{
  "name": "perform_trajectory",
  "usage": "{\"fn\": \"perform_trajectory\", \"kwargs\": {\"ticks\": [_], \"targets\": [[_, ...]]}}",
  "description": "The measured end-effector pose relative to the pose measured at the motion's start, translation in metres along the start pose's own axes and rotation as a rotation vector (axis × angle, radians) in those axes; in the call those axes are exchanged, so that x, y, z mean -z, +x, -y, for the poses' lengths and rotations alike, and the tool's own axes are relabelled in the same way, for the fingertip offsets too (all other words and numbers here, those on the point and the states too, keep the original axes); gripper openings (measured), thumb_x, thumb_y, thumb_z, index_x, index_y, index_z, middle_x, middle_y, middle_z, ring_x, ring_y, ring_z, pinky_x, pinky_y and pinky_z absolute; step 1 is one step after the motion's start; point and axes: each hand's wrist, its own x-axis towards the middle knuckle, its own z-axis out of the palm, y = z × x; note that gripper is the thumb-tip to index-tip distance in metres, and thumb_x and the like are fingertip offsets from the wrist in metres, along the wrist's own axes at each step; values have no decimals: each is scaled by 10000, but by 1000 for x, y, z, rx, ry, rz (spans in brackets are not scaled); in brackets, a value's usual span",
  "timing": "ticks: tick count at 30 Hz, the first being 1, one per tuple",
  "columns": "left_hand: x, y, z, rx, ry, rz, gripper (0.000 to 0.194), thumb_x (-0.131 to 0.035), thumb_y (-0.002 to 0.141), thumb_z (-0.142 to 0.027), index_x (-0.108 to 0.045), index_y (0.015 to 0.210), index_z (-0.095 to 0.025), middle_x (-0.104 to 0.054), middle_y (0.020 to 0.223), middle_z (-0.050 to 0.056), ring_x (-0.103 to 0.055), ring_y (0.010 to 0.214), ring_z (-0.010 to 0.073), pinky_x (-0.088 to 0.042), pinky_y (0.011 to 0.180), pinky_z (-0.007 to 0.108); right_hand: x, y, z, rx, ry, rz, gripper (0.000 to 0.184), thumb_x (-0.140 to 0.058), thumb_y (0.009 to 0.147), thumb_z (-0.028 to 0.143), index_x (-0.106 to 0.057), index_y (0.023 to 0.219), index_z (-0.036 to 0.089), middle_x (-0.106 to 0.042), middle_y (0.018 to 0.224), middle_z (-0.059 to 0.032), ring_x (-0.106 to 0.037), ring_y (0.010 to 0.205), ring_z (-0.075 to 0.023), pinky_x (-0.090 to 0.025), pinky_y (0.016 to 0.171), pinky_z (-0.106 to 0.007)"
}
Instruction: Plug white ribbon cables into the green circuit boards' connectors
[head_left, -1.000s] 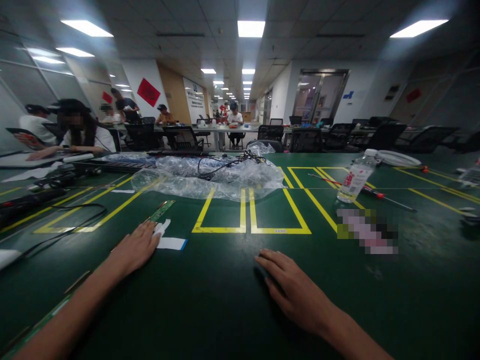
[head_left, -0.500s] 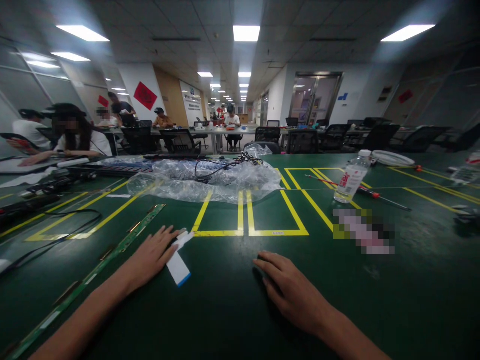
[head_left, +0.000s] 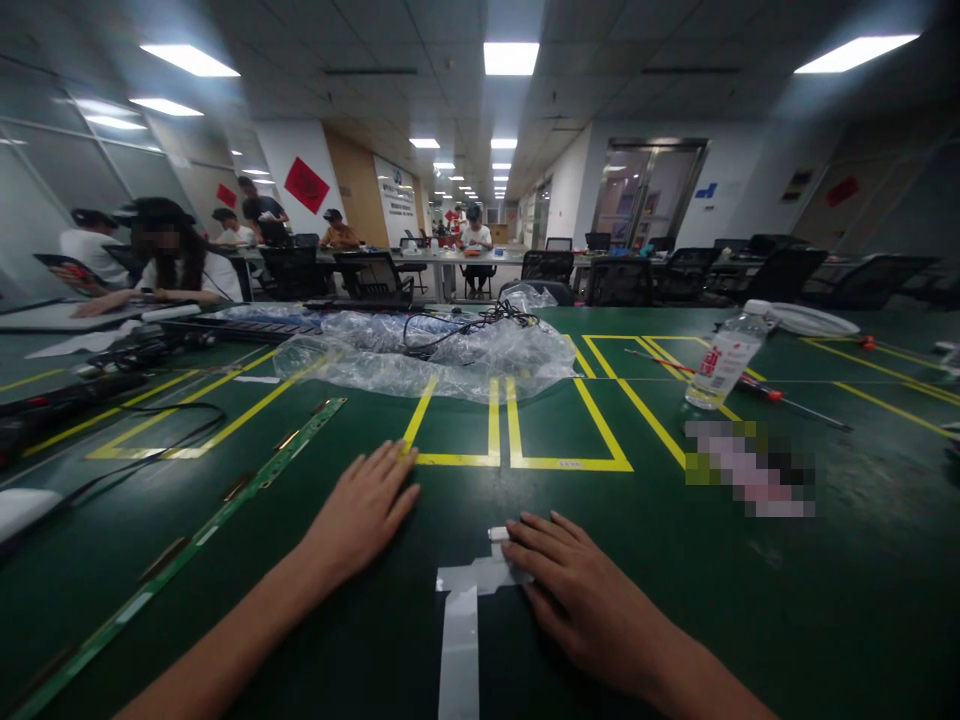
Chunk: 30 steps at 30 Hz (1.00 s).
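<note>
While both hands lie flat on the green counter [head_left: 825, 600], the work in hand centres on a white flat cable [head_left: 459, 630] that lies just in front of the person, running from near the bottom edge of the view up to a short crosswise end. The right hand [head_left: 577, 590] rests palm down with its fingertips [head_left: 517, 535] pressing that crosswise end to the counter; its grip is released, fingers stretched out, clenched on nothing. The left hand [head_left: 364, 510] lies well to the left of the cable, also flat and released, its fingertips close to the yellow tape lines [head_left: 487, 458] and touching nothing but the counter.

A long narrow circuit strip [head_left: 225, 500] runs diagonally to the left of the left arm, apart from the cable. As a judgement: the cable is laid out and held down but is joined to nothing visible, so any connecting to the strip looks not yet done; laying it straight seems to be as far as things stand.

Further off lie a heap of clear plastic wrap [head_left: 435, 360] with black wires [head_left: 465, 325] on top, a water bottle [head_left: 724, 360] and a red-handled screwdriver [head_left: 757, 390] to the right. Other people sit at counters at the far left and back of the room.
</note>
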Motion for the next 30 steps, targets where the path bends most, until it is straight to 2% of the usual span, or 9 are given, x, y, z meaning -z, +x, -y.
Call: {"fn": "perform_trajectory", "kwargs": {"ticks": [4,6,8,11,14,18,20,23,30], "targets": [[-3,7,76,368,66,-24,754,-218,986,-492,-379,1472,62,-324,1534,326,-302,1429,465,-294,1068,684,4,-2,-2,0,36,0,500,-462,991,241,-441,1487,309,-436,1550,-15,-336,1455,-245,-227,1204,-550],[-4,6,94,411,56,4,773,-197,973,-492,-427,1425,92,-399,1469,362,-390,1371,488,-355,1008,695,4,-3,-2,-6,35,-2,501,-464,991,243,-439,1488,304,-430,1553,-21,-341,1453,-245,-228,1204,-552],[-6,6,95,373,37,35,785,-226,963,-510,-435,1427,89,-408,1472,347,-407,1369,467,-364,1035,653,4,-3,0,-20,21,-7,503,-468,984,233,-449,1484,288,-426,1555,-35,-348,1449,-247,-243,1200,-548],[-8,5,67,225,1,71,779,-284,966,-551,-383,1499,9,-316,1567,245,-309,1451,387,-289,1143,563,3,-2,3,-22,4,-11,502,-473,976,227,-466,1476,265,-443,1543,-46,-363,1442,-249,-254,1200,-534],[-4,-2,20,-28,-84,110,707,-309,999,-566,-283,1570,-150,-228,1625,104,-209,1501,286,-184,1211,496,3,-2,4,-11,-1,-3,521,-485,966,227,-454,1485,265,-450,1538,-39,-362,1442,-255,-244,1204,-537],[12,-20,-43,-460,-267,135,638,-348,1046,-475,-119,1600,-257,-155,1644,46,-138,1516,263,-99,1231,507,0,-3,5,-7,-28,17,559,-471,970,237,-387,1522,274,-407,1564,-18,-312,1465,-257,-214,1212,-547],[20,-27,-64,-588,-307,152,634,-367,1053,-430,-92,1602,-273,-146,1646,39,-138,1516,253,-80,1237,494,-1,-3,6,-2,-36,25,574,-460,977,246,-349,1539,283,-373,1581,-3,-278,1479,-254,-191,1219,-546],[28,-31,-78,-656,-316,202,658,-398,1044,-400,-76,1603,-264,-123,1649,46,-126,1517,248,-59,1239,492,-3,-4,7,0,-33,37,596,-454,983,264,-299,1558,286,-335,1599,4,-243,1491,-254,-169,1224,-545],[31,-31,-73,-655,-387,209,645,-440,1017,-317,-159,1593,-245,-198,1644,49,-143,1517,240,-81,1242,497,-8,-4,7,-24,-50,29,627,-492,967,278,-293,1561,285,-296,1620,-46,-246,1489,-274,-171,1219,-546]]}}
